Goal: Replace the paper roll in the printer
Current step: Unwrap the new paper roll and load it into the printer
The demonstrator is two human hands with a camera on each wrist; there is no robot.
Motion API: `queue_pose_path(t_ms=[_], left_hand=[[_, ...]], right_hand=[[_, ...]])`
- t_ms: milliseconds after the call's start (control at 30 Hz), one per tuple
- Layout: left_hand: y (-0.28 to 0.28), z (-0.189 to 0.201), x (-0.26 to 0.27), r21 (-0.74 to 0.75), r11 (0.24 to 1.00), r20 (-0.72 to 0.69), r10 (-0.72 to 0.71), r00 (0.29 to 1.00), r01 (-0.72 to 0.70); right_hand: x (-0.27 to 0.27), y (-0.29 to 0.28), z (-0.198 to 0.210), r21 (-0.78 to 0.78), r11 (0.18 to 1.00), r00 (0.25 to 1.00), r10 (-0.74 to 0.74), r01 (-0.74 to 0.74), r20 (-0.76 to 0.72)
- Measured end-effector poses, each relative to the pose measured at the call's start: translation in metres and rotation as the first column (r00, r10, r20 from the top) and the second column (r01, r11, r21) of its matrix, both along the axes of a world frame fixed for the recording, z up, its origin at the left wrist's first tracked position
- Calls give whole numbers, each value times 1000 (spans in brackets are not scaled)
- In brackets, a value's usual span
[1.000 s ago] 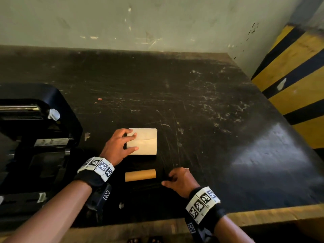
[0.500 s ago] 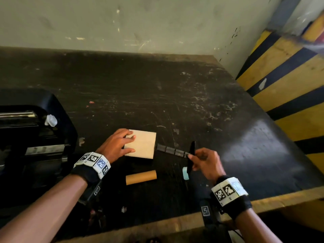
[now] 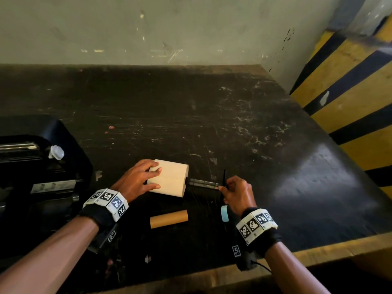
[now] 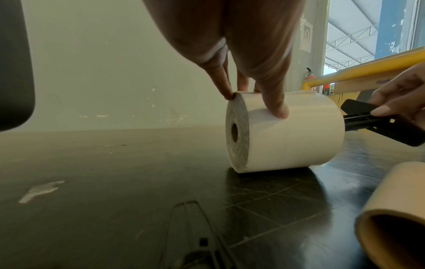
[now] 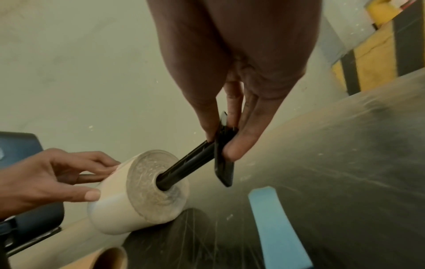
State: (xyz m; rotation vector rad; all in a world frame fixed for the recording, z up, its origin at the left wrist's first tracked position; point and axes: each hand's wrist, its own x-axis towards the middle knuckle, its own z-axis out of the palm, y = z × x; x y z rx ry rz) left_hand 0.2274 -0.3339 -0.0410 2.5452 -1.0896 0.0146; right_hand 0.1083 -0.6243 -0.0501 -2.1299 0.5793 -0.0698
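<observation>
At the far left of the scarred black worktop (image 3: 244, 115), the printer (image 3: 40, 170) is sitting with its lid up, a metal bar and a small white plastic part showing inside the dark housing. Just right of it, my left hand (image 3: 135, 181) is grasping the new paper roll (image 3: 169, 180), which is lying on its side on the worktop; the left wrist view is showing my thumb (image 4: 274, 102) pressing down on the roll's curved white face while my other fingers are hooking over its top edge. Nearer to me, the empty brown cardboard core (image 3: 169, 218) is lying loose on the worktop, apart from both hands. Moving right, the black spindle (image 3: 203, 183) is entering the hollow centre of the roll, its shaft partly inside and partly spanning the gap toward my other hand. My right hand (image 3: 238, 195) is pinching the spindle at its flat black end plate, thumb on one side and fingers on the other, as the right wrist view is showing clearly. A light blue strip (image 3: 224, 213) is lying flat on the worktop just below that hand. Marker-patterned bands are circling both of my wrists. Behind the worktop a pale, scuffed wall (image 3: 148, 28) is rising, and at the far right a yellow-and-black striped barrier (image 3: 350, 85) is standing beside the worktop.
</observation>
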Motion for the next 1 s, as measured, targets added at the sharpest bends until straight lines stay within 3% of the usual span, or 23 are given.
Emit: queue_pose_path(t_ms=[233,400,600,766,900,1000], left_hand=[[-6,0,-4,-27,994,-26,102,994,-103],[-15,-5,-19,-62,972,-27,226,974,-228],[-22,-11,-18,-200,899,-205,351,914,-390],[-26,-8,-12,-261,830,-507,317,802,-493],[-27,-5,-8,-179,842,-540,349,766,-510],[-28,-3,-9,-203,840,-543,332,772,-504]], right_hand=[[25,6,1,6,987,985,162,-162,-51],[57,14,5,-82,935,938,339,-345,-77],[84,34,4,-54,892,893,444,-448,-72],[93,43,2,-9,877,876,478,-480,-68],[91,47,5,3,887,886,460,-461,-63],[88,52,13,28,880,878,475,-474,-63]])
